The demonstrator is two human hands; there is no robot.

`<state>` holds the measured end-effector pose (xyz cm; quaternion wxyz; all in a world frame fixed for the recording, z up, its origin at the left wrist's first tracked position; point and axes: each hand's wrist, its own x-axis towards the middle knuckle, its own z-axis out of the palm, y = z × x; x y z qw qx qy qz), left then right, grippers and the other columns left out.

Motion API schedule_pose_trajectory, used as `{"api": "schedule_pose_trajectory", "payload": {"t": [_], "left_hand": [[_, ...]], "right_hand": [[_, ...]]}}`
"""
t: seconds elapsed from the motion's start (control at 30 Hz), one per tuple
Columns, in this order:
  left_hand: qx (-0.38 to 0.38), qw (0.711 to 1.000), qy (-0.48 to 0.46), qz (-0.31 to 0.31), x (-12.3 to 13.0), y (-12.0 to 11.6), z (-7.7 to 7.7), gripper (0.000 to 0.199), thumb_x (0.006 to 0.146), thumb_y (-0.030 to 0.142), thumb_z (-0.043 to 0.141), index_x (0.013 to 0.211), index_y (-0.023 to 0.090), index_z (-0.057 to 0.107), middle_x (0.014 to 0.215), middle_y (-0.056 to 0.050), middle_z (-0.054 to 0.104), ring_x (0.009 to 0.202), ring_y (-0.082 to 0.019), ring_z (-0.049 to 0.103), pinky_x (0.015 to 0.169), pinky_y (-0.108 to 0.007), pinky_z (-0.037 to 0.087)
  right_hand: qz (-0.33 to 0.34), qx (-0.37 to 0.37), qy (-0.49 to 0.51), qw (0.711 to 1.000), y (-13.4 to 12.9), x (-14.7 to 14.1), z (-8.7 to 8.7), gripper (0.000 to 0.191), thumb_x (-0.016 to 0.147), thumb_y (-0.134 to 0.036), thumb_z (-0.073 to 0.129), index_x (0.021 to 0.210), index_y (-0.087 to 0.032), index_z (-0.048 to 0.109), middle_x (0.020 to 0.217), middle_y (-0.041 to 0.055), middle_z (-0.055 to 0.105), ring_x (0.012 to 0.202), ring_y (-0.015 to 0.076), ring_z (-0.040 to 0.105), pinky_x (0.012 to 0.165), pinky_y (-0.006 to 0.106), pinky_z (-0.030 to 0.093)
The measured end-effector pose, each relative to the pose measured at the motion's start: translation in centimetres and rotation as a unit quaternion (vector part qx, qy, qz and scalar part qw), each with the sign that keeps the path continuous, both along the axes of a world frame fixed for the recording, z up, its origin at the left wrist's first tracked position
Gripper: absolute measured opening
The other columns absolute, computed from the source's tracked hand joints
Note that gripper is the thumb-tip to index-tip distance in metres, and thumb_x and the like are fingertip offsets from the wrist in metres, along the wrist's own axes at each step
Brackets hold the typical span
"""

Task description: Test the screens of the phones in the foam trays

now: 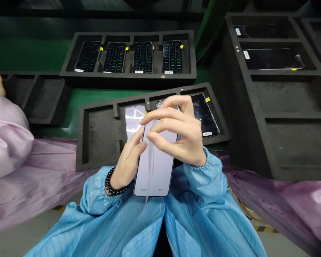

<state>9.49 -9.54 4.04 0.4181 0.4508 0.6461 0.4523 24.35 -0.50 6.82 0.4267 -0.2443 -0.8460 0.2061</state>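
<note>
A smartphone (pixel 155 171) with a lit, nearly white screen is tilted in front of my chest. Two small labels show at its lower end. My left hand (pixel 130 157) is closed around its left edge, thumb toward the screen. Over the upper part of the screen is my right hand (pixel 176 128), its thumb and a finger brought close together in a pinch; whatever is between them is too faint to make out. Pale streaks run down the screen below those fingertips. Behind, a black foam tray (pixel 98 139) holds another white-screened phone (pixel 133 117) and a dark phone (pixel 204 117).
Farther back, a second foam tray (pixel 125 76) carries several phones with lit text grids and yellow tabs. On the right stands a stack of foam trays (pixel 259 96) with dark phones in its upper slots. A co-worker's pink sleeve (pixel 8 132) reaches in at left, beside another tray (pixel 42 96).
</note>
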Motion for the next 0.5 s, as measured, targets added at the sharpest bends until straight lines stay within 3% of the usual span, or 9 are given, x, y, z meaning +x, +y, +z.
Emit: {"api": "schedule_pose_trajectory", "payload": {"t": [0.1,0.23,0.33,0.5], "left_hand": [[-0.007,0.996,-0.083,-0.033,-0.2,-0.1,-0.2,0.039,0.09,0.043,0.056,0.119,0.02,0.068,0.112,-0.004,0.072,0.101,-0.028,0.066,0.085,-0.037,0.055],[-0.027,0.988,-0.146,-0.034,-0.3,-0.2,0.0,0.044,0.089,0.044,0.059,0.125,0.021,0.065,0.115,-0.004,0.071,0.099,-0.029,0.067,0.078,-0.035,0.055],[-0.038,0.984,-0.172,-0.041,-0.1,-0.1,0.4,0.044,0.088,0.044,0.058,0.125,0.021,0.066,0.112,-0.005,0.072,0.1,-0.029,0.067,0.074,-0.033,0.055],[-0.03,0.982,-0.185,-0.029,0.3,0.0,1.0,0.043,0.087,0.042,0.057,0.123,0.022,0.067,0.104,-0.003,0.072,0.092,-0.026,0.067,0.072,-0.033,0.053]], "right_hand": [[-0.026,-0.06,0.031,0.997,0.2,-0.1,-1.0,0.029,0.101,-0.037,0.053,0.08,-0.028,0.071,0.088,-0.0004,0.069,0.107,0.023,0.06,0.102,0.053,0.049],[-0.033,-0.117,0.075,0.99,0.0,0.2,-1.9,0.037,0.106,-0.033,0.038,0.094,-0.026,0.073,0.1,0.0032,0.068,0.108,0.0237,0.064,0.101,0.053,0.052],[-0.006,-0.143,0.1,0.985,-0.1,0.1,-2.1,0.036,0.107,-0.032,0.036,0.101,-0.024,0.07,0.107,0.0039,0.066,0.109,0.0217,0.066,0.098,0.046,0.055],[0.006,-0.156,0.14,0.978,-0.3,-0.2,-1.6,0.037,0.107,-0.019,0.031,0.096,-0.024,0.066,0.105,0.0012,0.065,0.103,0.013,0.065,0.097,0.033,0.054]]}}
